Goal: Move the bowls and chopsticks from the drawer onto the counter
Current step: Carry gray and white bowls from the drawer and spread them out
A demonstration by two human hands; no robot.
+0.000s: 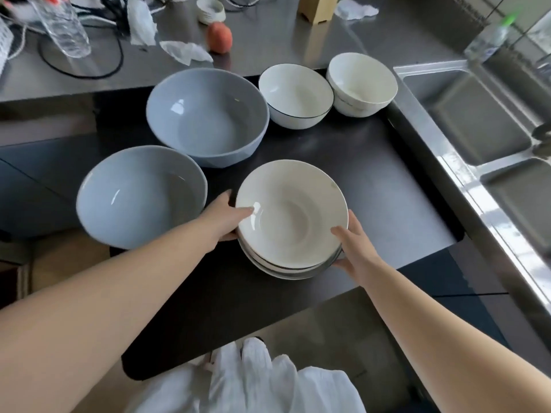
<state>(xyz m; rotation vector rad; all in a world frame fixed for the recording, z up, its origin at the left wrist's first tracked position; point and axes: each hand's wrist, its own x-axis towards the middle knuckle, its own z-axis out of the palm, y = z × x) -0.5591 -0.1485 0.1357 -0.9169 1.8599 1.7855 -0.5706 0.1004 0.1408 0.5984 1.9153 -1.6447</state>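
A stack of shallow white bowls [290, 216] sits in the open dark drawer [372, 186]. My left hand [229, 217] grips the stack's left rim, thumb on top. My right hand [354, 245] holds the right rim, thumb over the edge and fingers beneath. Also in the drawer are a blue-grey bowl [140, 195] at the left, a larger blue-grey bowl [207, 116] behind it, a white bowl with a dark rim [295, 95], and a stack of white bowls [362, 83] at the back right. No chopsticks are visible.
The steel counter [268, 46] behind the drawer holds a plastic bottle [64, 28], cables, crumpled tissues [185, 50], a peach [219, 37], a small white dish [211, 10] and a wooden block [317, 7]. A steel sink [477, 114] lies to the right.
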